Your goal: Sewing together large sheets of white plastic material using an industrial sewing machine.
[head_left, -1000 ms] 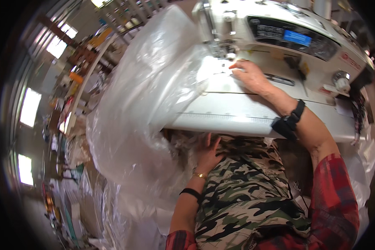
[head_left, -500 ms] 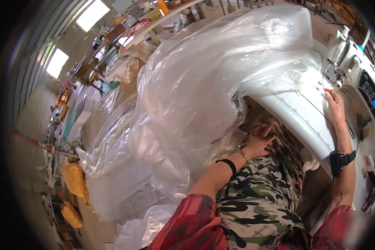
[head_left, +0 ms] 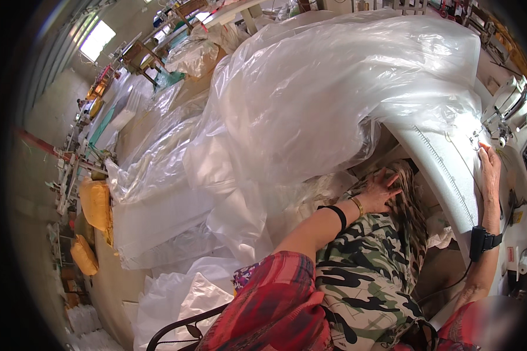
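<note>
A large sheet of clear plastic film [head_left: 316,111] lies heaped across the middle, its right end on the white sewing machine bed [head_left: 436,158] by the lit needle area. My right hand [head_left: 489,167] is beside the needle of the sewing machine [head_left: 509,117], thumb and fingers drawn together; whatever they pinch is too small to make out. On my lap, over camouflage cloth [head_left: 363,263], rests my left hand [head_left: 382,193] with its fingers spread and nothing in them. The film's edge under the needle is blurred by glare.
Stacked plastic sheets [head_left: 158,228] lie to the left of the film. Orange-yellow packages [head_left: 95,205] stand at the far left. A dark metal chair frame [head_left: 184,330] shows at the lower edge. Behind, a cluttered worktable [head_left: 234,11] runs along the room.
My view has swung left, so the machine and both hands appear farther right. The right hand remains by the needle and the left stays on my lap.
</note>
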A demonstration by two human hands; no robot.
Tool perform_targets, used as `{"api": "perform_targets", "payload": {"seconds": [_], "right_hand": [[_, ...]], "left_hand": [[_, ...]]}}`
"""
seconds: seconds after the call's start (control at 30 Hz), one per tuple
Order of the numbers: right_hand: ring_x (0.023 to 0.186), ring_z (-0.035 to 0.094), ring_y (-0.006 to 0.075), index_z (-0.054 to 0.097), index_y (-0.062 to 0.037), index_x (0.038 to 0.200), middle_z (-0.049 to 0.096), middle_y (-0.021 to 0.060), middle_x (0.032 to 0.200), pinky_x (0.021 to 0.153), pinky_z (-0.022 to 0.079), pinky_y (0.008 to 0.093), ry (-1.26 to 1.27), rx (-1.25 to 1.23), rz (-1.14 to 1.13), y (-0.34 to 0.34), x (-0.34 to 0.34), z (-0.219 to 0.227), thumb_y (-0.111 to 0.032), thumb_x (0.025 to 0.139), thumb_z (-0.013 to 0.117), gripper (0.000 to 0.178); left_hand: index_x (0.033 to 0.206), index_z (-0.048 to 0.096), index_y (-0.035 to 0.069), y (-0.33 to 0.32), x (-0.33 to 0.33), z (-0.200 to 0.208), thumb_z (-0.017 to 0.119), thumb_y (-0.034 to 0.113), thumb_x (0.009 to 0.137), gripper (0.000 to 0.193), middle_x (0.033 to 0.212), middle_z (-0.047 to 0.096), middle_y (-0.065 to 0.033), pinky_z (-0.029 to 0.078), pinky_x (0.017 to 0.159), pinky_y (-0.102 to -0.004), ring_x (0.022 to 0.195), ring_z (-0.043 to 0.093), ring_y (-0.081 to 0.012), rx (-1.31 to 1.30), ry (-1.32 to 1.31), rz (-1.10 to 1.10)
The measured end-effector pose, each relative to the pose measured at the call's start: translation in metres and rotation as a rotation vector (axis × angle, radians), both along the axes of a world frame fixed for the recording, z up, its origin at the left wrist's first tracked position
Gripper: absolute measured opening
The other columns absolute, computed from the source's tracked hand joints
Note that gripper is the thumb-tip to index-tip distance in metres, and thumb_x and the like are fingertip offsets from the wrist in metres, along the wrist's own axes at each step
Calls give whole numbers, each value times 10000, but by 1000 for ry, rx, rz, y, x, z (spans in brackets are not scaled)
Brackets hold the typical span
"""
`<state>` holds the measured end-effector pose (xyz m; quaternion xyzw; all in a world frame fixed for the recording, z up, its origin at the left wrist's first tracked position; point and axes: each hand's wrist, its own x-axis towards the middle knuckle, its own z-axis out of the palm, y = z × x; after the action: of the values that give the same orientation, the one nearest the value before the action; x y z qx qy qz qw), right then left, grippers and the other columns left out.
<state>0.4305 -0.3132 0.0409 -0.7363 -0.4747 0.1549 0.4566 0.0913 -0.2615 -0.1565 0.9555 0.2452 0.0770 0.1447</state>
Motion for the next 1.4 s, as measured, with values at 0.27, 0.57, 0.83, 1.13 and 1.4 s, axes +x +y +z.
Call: {"api": "perform_targets", "payload": {"seconds": [0.27,0.57,0.83,1.13,1.4], "right_hand": [[924,558,96,626,41,1180,634,42,1002,870,434,238,-52,22,-3,-3,11,-5,-205,984,541,326],[924,552,99,637,36,1165,649,57,1007,865,427,253,-209,-2,-54,-8,23,-4,-224,988,535,331],[1009,591,137,646,17,1154,665,66,1078,916,435,266,-287,4,-25,-12,7,6,-126,937,551,277],[1008,600,156,634,18,1078,635,121,1146,881,479,285,-61,69,48,-36,-76,9,-124,937,593,204],[946,653,281,653,-5,1048,679,127,1035,810,542,367,-253,230,507,-28,-242,-22,-60,890,627,169]], "left_hand": [[1400,508,292,-1,1,-4,757,511,691,783,1599,128,-109,293,1004,-679,1425,104,-501,-53,11,9],[1402,512,262,8,-2,1,749,534,694,795,1597,152,-120,287,1005,-688,1424,86,-513,-135,-49,-30],[1443,447,176,23,-29,24,720,435,770,771,1554,260,-163,268,1117,-566,1427,185,-446,-332,-201,-165],[1281,595,29,47,-191,202,735,155,835,484,1267,626,-129,427,1029,-359,1200,570,-248,-792,-370,-97],[1369,496,-10,212,-218,263,661,251,923,543,1371,554,-133,357,1093,-374,1289,497,-273,133,-721,282]]}}
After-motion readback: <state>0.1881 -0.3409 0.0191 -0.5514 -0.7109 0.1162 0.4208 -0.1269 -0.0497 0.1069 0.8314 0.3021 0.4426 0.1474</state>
